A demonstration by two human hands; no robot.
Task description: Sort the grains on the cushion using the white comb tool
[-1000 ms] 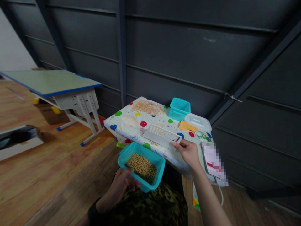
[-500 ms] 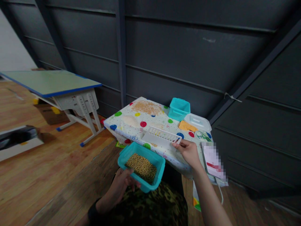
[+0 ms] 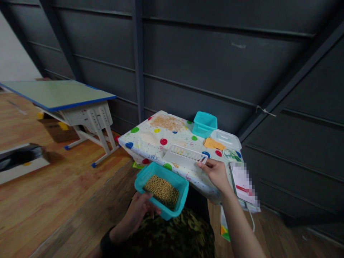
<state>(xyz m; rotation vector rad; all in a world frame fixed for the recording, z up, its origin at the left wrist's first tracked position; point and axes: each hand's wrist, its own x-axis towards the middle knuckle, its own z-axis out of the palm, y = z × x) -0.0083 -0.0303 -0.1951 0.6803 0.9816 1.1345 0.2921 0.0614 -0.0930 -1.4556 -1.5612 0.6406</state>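
My left hand (image 3: 143,208) grips the near side of a teal plastic container (image 3: 176,214), its thumb on the rim. Yellowish round beans, like soybeans (image 3: 162,189), lie inside it, and the container hangs over my lap at the table's front edge. My right hand (image 3: 217,174) pinches the right end of a white slotted plastic rack (image 3: 182,160). That rack is tilted at the front of the table, just beyond the container; I cannot tell whether it touches the cloth. The fingers under both things are partly hidden.
On the balloon-patterned tablecloth (image 3: 139,138) lie spread tan grains (image 3: 166,122) and a pale heap (image 3: 149,137). Toward the right are another teal container (image 3: 204,125), a clear lid (image 3: 227,139), an orange cloth (image 3: 213,144) and a partly blurred tablet-like device (image 3: 242,181). A green-topped desk (image 3: 59,94) stands left.
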